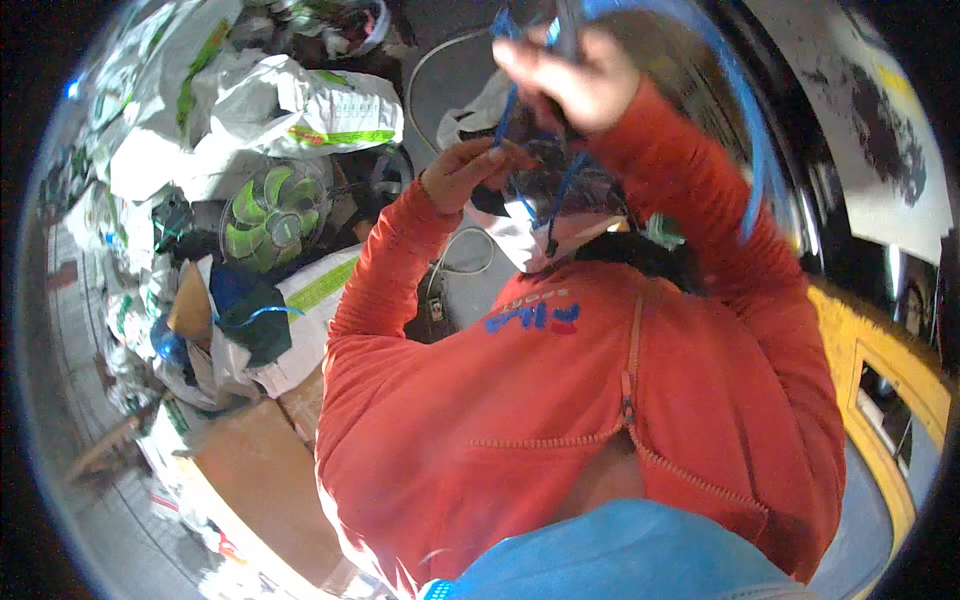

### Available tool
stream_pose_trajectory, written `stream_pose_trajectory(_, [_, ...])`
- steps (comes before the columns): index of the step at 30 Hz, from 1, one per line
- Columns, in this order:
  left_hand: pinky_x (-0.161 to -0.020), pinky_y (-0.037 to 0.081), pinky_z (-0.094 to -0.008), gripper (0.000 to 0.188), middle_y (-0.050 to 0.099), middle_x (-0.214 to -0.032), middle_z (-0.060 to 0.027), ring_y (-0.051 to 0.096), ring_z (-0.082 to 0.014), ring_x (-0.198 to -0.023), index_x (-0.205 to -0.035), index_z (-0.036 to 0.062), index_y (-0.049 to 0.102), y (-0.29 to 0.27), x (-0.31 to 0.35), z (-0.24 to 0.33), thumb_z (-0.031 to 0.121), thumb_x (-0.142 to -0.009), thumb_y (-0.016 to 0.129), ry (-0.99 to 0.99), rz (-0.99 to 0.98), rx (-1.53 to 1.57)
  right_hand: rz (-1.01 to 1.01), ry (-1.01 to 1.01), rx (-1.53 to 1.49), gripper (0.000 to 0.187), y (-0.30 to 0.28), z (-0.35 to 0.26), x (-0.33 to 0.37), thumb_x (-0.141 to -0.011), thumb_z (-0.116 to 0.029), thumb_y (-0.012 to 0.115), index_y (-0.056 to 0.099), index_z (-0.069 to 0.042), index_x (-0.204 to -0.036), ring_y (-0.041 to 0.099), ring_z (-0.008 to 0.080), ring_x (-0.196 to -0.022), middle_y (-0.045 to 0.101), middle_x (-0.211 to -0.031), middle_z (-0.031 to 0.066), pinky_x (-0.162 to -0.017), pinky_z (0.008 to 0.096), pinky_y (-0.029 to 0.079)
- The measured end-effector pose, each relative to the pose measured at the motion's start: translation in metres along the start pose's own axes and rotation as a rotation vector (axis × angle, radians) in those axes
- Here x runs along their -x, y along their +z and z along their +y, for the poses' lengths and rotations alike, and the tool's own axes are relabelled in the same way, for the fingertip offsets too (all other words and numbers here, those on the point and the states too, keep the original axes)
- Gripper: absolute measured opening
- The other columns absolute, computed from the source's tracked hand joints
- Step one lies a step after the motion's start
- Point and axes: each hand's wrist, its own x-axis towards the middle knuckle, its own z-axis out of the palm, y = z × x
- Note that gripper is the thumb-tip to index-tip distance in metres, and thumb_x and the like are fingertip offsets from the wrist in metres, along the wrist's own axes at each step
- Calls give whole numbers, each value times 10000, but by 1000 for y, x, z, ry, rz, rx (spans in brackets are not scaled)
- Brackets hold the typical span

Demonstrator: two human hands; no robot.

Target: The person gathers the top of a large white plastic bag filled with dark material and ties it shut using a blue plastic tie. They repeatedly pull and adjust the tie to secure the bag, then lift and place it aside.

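Observation:
My right hand is raised at the upper middle, its fingers wrapped round a dark grey rod-like thing whose full shape I cannot make out. Lower and to the left, my left hand pinches a thin blue cord that runs up toward the right hand. More blue cord ends dangle below both hands, over an open white sack with dark, shiny contents. A translucent blue strap arcs from near the right hand down past my right sleeve.
White and green sacks pile up at the left, beside a fan with green blades. Brown cardboard lies at the lower left. A yellow frame stands close on my right. A pale cable curls over the floor.

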Motion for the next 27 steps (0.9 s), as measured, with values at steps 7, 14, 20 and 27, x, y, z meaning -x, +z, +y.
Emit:
stream_pose_trajectory(7, [-435,227,-187,290,410,-561,51,305,-35,-466,-726,68,548,5,-55,18,270,-877,404,-238,53,7,0,-177,688,280,-181,31,-5,-726,-300,599,553,-61,-864,532,179,-697,566,-767,63,-620,306,425])
stream_pose_trajectory(14, [-474,341,-272,291,484,-574,-26,440,-132,-497,-791,60,575,41,-188,-10,309,-844,433,-164,-287,-523,443,425,114,471,-209,192,103,-717,-437,610,548,-70,-1006,535,136,-730,585,-843,48,-681,266,428])
stream_pose_trajectory(20, [-627,439,-365,679,582,-678,-180,565,-328,-669,-717,0,603,85,-222,-42,660,-560,570,-365,-496,-1114,705,423,-407,508,-173,211,143,-780,-504,471,540,-69,-1033,532,128,-619,588,-803,39,-571,235,423])
stream_pose_trajectory(27, [-620,444,-333,589,585,-691,-158,574,-253,-663,-759,-5,607,90,-205,-32,557,-586,634,-222,-249,-1172,941,476,-173,530,-176,201,188,-783,-443,467,456,-63,-1152,487,202,-979,493,-1099,87,-822,262,373])
